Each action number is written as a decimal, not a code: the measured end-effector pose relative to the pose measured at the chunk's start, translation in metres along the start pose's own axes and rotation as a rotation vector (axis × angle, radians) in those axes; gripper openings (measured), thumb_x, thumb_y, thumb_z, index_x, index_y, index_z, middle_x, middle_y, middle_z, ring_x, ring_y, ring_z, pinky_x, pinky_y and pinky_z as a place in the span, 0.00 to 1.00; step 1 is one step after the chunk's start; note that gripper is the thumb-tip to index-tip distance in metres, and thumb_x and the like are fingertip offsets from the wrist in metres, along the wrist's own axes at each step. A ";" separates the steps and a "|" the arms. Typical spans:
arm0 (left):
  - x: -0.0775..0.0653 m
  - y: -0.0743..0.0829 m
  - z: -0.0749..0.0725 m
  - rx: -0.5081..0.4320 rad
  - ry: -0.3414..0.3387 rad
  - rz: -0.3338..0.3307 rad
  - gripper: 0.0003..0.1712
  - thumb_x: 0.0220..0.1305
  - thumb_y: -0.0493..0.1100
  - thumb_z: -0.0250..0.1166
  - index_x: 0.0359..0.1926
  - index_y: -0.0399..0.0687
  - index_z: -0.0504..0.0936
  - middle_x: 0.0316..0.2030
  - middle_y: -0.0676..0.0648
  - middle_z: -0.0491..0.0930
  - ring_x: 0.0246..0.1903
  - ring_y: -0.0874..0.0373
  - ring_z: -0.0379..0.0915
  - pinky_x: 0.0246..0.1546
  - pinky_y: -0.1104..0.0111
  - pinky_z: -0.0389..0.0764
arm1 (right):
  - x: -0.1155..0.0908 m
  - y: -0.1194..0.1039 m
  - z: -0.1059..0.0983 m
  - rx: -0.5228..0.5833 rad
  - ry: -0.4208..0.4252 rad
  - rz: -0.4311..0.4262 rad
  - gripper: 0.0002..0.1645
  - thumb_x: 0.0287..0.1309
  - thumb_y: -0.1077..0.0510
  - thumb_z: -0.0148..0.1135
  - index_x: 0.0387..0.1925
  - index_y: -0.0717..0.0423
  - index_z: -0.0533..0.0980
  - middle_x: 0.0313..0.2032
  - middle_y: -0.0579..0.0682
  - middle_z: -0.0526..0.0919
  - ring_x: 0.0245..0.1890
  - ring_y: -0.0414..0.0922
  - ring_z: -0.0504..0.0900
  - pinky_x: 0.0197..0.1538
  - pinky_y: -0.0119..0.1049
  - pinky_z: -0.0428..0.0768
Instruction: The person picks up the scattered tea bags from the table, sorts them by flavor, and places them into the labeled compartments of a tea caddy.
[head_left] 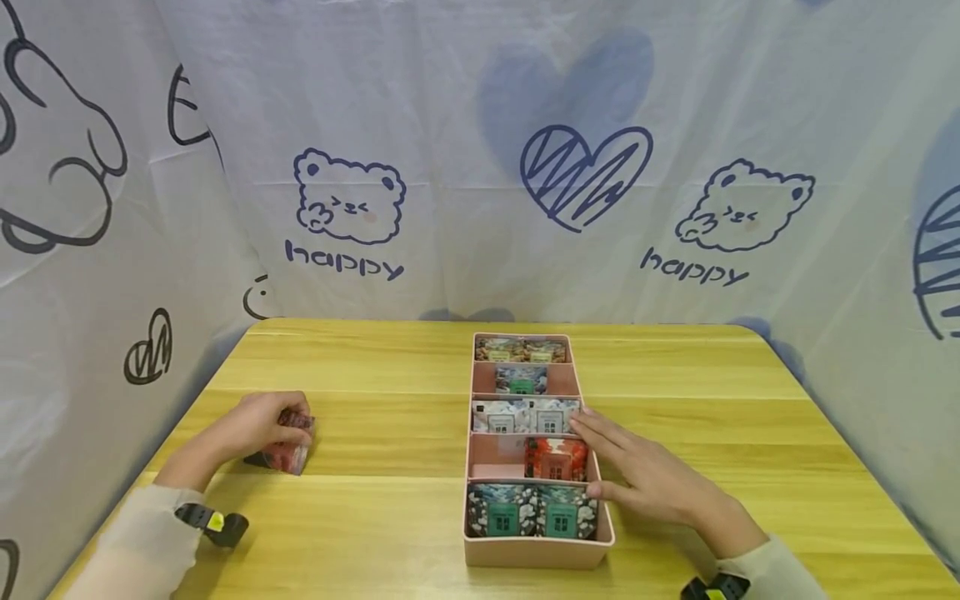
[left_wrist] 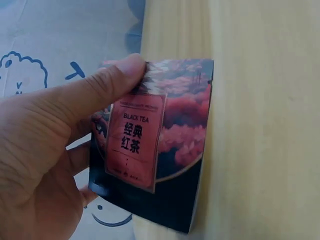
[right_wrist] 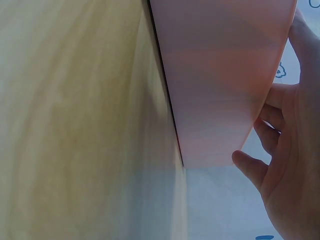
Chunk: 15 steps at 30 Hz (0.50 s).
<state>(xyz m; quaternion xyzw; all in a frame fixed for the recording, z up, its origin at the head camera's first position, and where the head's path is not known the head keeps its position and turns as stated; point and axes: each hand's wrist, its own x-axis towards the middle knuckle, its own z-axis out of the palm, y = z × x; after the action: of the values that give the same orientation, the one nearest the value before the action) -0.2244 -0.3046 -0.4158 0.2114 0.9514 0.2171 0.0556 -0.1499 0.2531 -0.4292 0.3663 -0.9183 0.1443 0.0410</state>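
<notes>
My left hand (head_left: 255, 427) pinches a black tea sachet (left_wrist: 182, 135) over the left part of the table, thumb on its printed front. Pink blossoms and a red label reading BLACK TEA show on it in the left wrist view. My right hand (head_left: 652, 475) rests on the right rim of a long pink divided box (head_left: 536, 553), its fingers fairly straight along the edge. One red sachet (head_left: 557, 459) lies in the right half of the second compartment from the front; that compartment's left half is bare. Two green sachets (head_left: 502, 510) fill the front compartment.
Farther back in the box are two white sachets (head_left: 500, 416), a single blue-green sachet (head_left: 521, 381) and two brownish sachets (head_left: 501, 350) in the last compartment. The wooden table (head_left: 375, 517) ends at a printed cloth (head_left: 450, 250) behind and at the sides.
</notes>
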 end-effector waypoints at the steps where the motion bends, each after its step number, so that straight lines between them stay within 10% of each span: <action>1: 0.000 0.001 -0.002 -0.004 -0.002 0.001 0.12 0.57 0.49 0.73 0.33 0.56 0.76 0.25 0.57 0.75 0.24 0.62 0.70 0.24 0.68 0.74 | 0.000 0.000 0.000 0.000 0.000 -0.001 0.47 0.65 0.39 0.58 0.77 0.50 0.52 0.76 0.52 0.51 0.71 0.53 0.58 0.62 0.55 0.73; 15: 0.004 0.023 -0.022 0.003 0.095 0.090 0.08 0.65 0.46 0.67 0.36 0.53 0.74 0.24 0.58 0.76 0.22 0.63 0.69 0.23 0.69 0.71 | 0.000 -0.001 0.000 0.012 -0.003 0.010 0.47 0.64 0.38 0.58 0.77 0.49 0.52 0.76 0.51 0.52 0.71 0.53 0.59 0.62 0.55 0.73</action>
<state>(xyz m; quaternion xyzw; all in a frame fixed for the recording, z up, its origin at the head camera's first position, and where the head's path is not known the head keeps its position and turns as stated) -0.2238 -0.2925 -0.3860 0.2436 0.9428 0.2276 0.0002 -0.1495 0.2523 -0.4293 0.3621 -0.9194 0.1494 0.0368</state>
